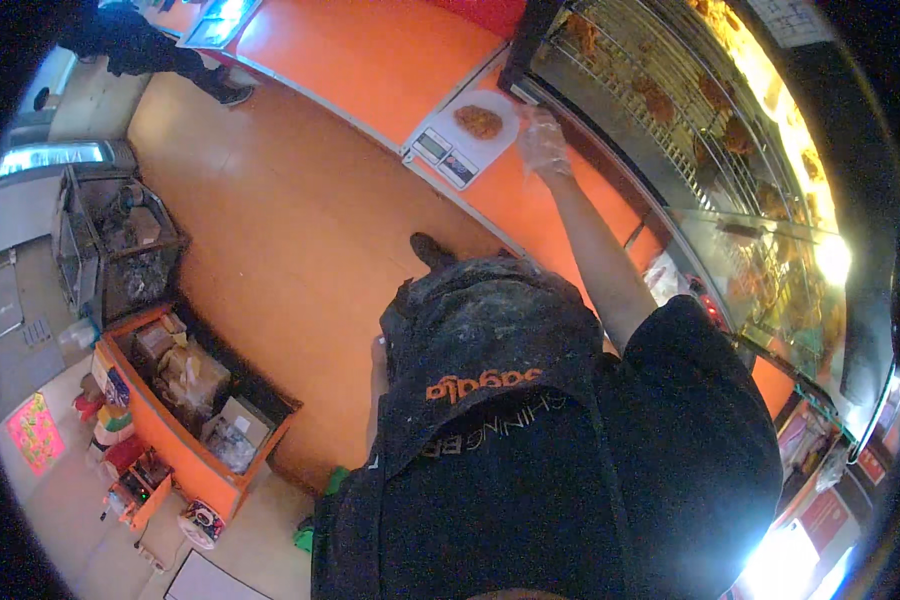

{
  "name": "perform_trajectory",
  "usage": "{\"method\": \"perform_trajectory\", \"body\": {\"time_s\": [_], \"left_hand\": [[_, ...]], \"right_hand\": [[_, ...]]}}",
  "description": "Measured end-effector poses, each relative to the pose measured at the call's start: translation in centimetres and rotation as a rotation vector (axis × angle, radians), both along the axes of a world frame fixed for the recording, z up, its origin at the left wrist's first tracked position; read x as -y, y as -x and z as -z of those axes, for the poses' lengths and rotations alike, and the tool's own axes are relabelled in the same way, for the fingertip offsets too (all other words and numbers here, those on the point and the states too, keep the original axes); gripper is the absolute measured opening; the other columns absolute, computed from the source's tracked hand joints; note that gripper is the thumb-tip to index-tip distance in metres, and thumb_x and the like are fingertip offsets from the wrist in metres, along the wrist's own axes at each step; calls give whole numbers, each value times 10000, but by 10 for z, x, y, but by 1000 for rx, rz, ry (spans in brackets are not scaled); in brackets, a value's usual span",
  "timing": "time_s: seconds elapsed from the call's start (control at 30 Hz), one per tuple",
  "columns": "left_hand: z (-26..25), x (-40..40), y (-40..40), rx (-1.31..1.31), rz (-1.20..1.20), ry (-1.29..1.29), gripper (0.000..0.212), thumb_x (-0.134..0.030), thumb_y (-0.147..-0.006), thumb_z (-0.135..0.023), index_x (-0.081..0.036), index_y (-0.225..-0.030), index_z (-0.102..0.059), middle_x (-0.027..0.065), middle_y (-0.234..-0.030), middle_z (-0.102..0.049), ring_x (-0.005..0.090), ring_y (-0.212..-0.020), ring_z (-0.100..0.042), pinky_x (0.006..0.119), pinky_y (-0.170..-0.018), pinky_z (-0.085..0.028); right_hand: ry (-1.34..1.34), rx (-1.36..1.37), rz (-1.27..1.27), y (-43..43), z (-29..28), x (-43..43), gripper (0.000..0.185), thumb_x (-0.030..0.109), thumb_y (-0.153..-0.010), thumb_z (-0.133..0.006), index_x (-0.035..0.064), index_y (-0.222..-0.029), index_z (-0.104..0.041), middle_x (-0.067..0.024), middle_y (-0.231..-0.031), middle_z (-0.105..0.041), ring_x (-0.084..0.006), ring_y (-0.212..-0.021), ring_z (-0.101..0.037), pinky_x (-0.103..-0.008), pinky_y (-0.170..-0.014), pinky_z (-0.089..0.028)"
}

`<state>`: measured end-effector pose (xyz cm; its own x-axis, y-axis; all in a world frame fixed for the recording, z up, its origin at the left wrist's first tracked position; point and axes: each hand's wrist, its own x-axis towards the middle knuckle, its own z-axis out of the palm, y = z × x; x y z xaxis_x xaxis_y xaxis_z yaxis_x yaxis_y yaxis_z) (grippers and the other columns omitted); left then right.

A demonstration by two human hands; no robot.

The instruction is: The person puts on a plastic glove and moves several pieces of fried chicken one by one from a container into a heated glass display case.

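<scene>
My right hand point(544, 142), in a clear plastic glove, is beside the right edge of a white digital kitchen scale point(461, 161). Its fingers are blurred, so whether they hold anything cannot be told. A flat, browned piece of food point(478, 121) lies on the scale's round platform. The scale stands on an orange counter point(495, 202), near the counter's edge. Only a narrow strip of my left hand or forearm point(378, 367) shows beside the dark apron; its fingers are hidden.
Right of the counter, a lit glass display cabinet point(667, 112) has browned food on wire racks. An orange-edged bin point(172, 420) of boxes and plastic stands lower left, near a dark wire-sided container point(120, 240). Another person's leg point(210, 79) is at the upper left.
</scene>
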<state>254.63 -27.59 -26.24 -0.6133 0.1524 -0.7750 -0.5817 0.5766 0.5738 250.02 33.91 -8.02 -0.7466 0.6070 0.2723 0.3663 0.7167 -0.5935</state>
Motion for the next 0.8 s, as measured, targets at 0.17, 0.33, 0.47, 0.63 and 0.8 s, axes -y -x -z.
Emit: {"method": "perform_trajectory", "body": {"time_s": [0.17, 0.33, 0.47, 0.63, 0.8], "left_hand": [[-43, -47, 47, -229, 321, 118, 312, -174, -875, -585, -140, -1184, -560, 196, -978, -659, 322, -899, -642, 410, -760, -508], [-143, -186, 128, -493, 733, 220, 327, -210, -881, -573, -180, -1206, -551, 232, -998, -647, 379, -924, -630, 445, -773, -504], [-198, -281, 158, -735, 852, 66, 361, -264, -882, -566, -194, -1234, -531, 240, -991, -646, 408, -938, -616, 479, -778, -498], [-211, -338, 160, -742, 1127, 162, 479, -248, -870, -563, -203, -1333, -449, 220, -948, -661, 403, -854, -637, 495, -736, -509], [-211, -364, 146, -760, 1226, 239, 568, -255, -865, -544, -217, -1404, -368, 213, -914, -667, 397, -804, -648, 505, -699, -515]], "right_hand": [[86, 76, 25, 15, -26, 18, 524, 232, -747, -691, 125, -1234, -532, -140, -1137, -613, -314, -1137, -538, -410, -983, -425], [84, 46, -305, 41, -13, 13, 449, 326, -766, -691, 162, -1175, -604, -83, -1222, -593, -257, -1145, -552, -375, -990, -429], [-61, 166, -141, 39, -10, 17, 429, 345, -810, -662, 194, -1205, -592, -63, -1232, -590, -237, -1150, -552, -346, -980, -432], [809, -143, 99, -15, -52, 39, 412, 334, -852, -592, 139, -1214, -566, -119, -1155, -630, -293, -1064, -592, -379, -936, -463], [1555, -576, 264, -83, -54, 68, 402, 341, -917, -544, 57, -1202, -553, -102, -1117, -639, -251, -935, -609, -359, -818, -484]]}}
